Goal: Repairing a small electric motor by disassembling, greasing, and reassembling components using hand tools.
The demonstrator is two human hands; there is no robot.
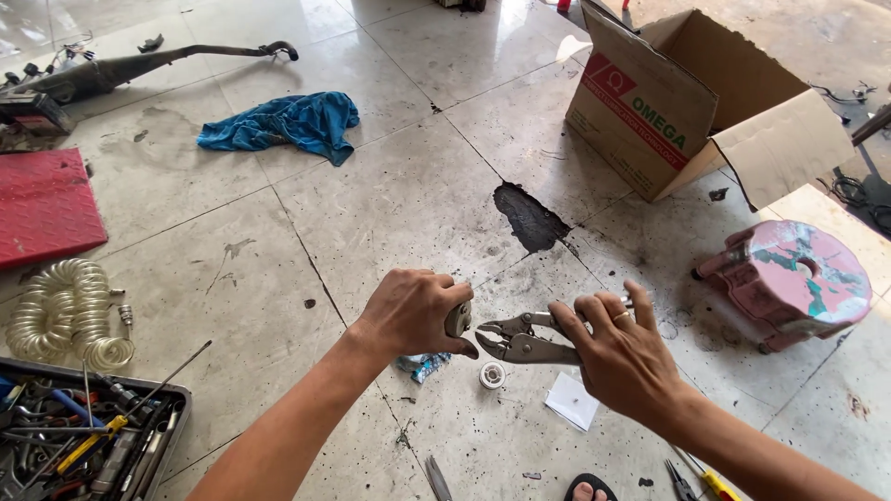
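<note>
Gripping a small round beige part (458,318), the left hand (411,311) has its fingers curled tight around it, so only the part's edge shows at the thumb side. Just to the right of it, the right hand (620,353) wraps loosely over the handles of a pair of locking pliers (522,340), whose jaws stand open and point toward the beige part, close to it but not touching as far as the view shows. Below and between both hands, on the tiled floor (399,195), lie a small white ring-shaped spool (492,375), a crumpled bluish wrapper (422,365) under the left hand, and a white paper scrap (572,401) under the right wrist. Beyond the right hand sits a dark broken patch (529,218) in the tile, and farther off an open cardboard box (668,102). To the right of the right hand lies a pink plastic stool (789,278) on its side. Far left of the left hand are a coiled clear air hose (65,311), a tray of hand tools (83,436), a red plate (46,204) and a blue rag (288,121). A yellow-handled tool (710,481) lies below the right forearm.
</note>
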